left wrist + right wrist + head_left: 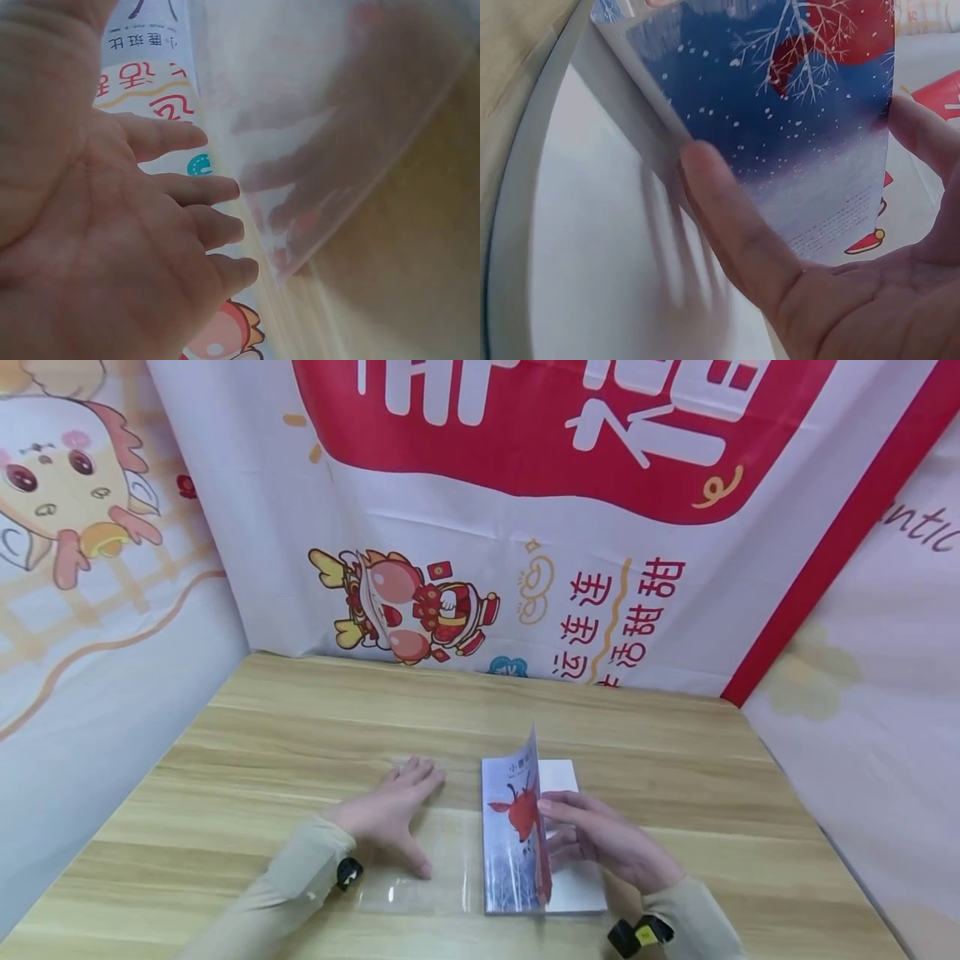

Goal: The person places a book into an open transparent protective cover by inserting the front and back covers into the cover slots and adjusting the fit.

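A picture-book cover (510, 839) with a red deer stands partly lifted over white pages (585, 889); its dark blue snowy side (772, 142) shows in the right wrist view. My right hand (607, 843) holds the raised cover, one finger (724, 199) against the blue side and the thumb at its edge. Left of the book, a clear plastic sheet (450, 881) lies on the table. My left hand (393, 814) is spread over that sheet, fingers apart, gripping nothing. In the left wrist view, the sheet (337, 112) slants beside the left fingers.
The wooden table (300, 735) extends around the book to a printed cloth backdrop (465, 502) at the back. More printed cloth hangs at the left (112, 627) and right (862, 693). Black bands circle both wrists.
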A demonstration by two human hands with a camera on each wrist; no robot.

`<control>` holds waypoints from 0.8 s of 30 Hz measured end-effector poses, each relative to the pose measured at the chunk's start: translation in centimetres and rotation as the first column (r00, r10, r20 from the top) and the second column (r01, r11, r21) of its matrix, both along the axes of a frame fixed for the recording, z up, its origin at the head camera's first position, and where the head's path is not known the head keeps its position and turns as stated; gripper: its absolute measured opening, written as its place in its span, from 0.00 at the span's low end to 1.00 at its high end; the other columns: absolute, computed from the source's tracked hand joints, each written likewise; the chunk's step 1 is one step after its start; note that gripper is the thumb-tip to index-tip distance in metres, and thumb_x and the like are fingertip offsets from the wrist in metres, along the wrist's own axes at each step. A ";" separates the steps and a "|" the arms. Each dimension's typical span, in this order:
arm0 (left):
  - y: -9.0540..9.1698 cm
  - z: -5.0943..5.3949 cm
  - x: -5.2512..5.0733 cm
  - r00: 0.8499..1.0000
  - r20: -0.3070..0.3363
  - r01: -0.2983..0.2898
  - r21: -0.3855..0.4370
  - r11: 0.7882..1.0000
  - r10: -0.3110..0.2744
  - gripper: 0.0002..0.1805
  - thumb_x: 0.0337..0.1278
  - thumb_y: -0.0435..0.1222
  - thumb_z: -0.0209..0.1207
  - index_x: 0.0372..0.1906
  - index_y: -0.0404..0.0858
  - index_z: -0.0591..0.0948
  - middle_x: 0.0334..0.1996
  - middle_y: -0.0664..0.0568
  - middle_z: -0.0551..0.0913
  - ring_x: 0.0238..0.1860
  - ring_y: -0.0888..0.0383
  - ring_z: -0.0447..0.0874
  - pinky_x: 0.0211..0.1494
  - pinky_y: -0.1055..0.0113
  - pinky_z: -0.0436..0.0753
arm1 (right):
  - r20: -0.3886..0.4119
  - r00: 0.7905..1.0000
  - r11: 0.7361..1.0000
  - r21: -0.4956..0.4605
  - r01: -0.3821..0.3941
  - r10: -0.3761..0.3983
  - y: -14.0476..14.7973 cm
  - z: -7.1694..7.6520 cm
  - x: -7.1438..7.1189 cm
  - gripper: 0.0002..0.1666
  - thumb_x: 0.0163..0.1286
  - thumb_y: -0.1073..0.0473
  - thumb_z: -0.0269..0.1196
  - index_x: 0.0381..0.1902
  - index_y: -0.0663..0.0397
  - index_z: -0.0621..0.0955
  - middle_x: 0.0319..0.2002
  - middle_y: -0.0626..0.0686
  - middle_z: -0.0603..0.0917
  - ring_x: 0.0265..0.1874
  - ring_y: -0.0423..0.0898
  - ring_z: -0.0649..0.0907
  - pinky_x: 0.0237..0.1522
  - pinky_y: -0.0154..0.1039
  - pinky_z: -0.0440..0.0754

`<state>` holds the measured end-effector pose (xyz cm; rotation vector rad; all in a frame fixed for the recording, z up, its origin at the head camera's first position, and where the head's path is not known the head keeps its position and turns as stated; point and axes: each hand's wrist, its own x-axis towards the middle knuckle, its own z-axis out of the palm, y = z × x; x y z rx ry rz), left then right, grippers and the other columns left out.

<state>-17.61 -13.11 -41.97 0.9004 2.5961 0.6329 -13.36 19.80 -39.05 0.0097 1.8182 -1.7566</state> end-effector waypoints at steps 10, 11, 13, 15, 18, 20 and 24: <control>0.4 -0.5 0.5 0.998 0.019 -0.056 -0.015 0.998 0.056 0.78 0.16 0.61 0.77 0.77 0.31 0.49 0.75 0.35 0.38 0.75 0.40 0.31 0.73 0.46 0.37 | -0.055 0.998 0.986 0.165 -0.032 0.041 -0.9 0.5 -0.3 0.50 0.67 0.41 0.65 0.70 0.71 0.60 0.43 0.63 0.85 0.37 0.58 0.87 0.44 0.51 0.84; 0.5 -0.4 0.5 0.998 0.022 -0.059 -0.015 0.998 0.059 0.78 0.16 0.61 0.77 0.77 0.30 0.49 0.75 0.35 0.38 0.75 0.40 0.31 0.73 0.46 0.37 | -0.070 0.996 0.982 0.184 -0.036 0.050 -1.0 0.7 -0.4 0.50 0.67 0.41 0.65 0.70 0.71 0.60 0.42 0.62 0.85 0.36 0.58 0.87 0.43 0.50 0.85; 0.5 -0.2 0.5 0.998 0.026 -0.064 -0.013 0.998 0.064 0.78 0.15 0.60 0.77 0.76 0.30 0.49 0.75 0.35 0.38 0.75 0.40 0.31 0.74 0.46 0.37 | -0.091 0.994 0.976 0.212 -0.043 0.064 -1.3 1.0 -0.4 0.49 0.67 0.42 0.66 0.69 0.71 0.60 0.40 0.61 0.85 0.35 0.58 0.87 0.41 0.50 0.85; 0.5 -0.2 0.4 0.998 0.022 -0.067 -0.015 0.998 0.067 0.78 0.15 0.60 0.77 0.76 0.29 0.49 0.76 0.35 0.38 0.75 0.40 0.31 0.74 0.47 0.37 | -0.112 0.991 0.967 0.251 -0.047 0.077 -1.6 1.3 -0.5 0.50 0.66 0.42 0.66 0.70 0.70 0.60 0.40 0.60 0.85 0.34 0.57 0.87 0.40 0.49 0.85; 0.5 -0.1 0.3 0.998 0.011 -0.065 -0.017 0.998 0.065 0.78 0.16 0.60 0.77 0.76 0.28 0.49 0.75 0.35 0.39 0.75 0.40 0.32 0.74 0.47 0.38 | -0.127 0.988 0.953 0.300 -0.042 0.084 -1.9 1.7 -0.7 0.51 0.65 0.40 0.67 0.70 0.68 0.60 0.40 0.58 0.85 0.34 0.56 0.87 0.39 0.48 0.85; 0.4 -0.1 0.2 0.998 0.004 -0.064 -0.020 0.998 0.064 0.78 0.16 0.60 0.77 0.76 0.28 0.49 0.75 0.35 0.39 0.75 0.40 0.33 0.74 0.47 0.38 | -0.133 0.988 0.946 0.323 -0.035 0.082 -2.0 1.8 -0.9 0.51 0.64 0.39 0.67 0.70 0.68 0.60 0.40 0.57 0.85 0.33 0.55 0.87 0.39 0.48 0.85; 0.5 -0.1 0.2 0.998 0.002 -0.068 -0.023 0.997 0.069 0.77 0.17 0.60 0.77 0.75 0.28 0.50 0.76 0.35 0.39 0.75 0.40 0.33 0.74 0.47 0.39 | -0.144 0.986 0.942 0.333 -0.030 0.082 -2.1 2.0 -1.0 0.51 0.64 0.41 0.67 0.70 0.67 0.60 0.41 0.58 0.84 0.33 0.54 0.86 0.39 0.48 0.86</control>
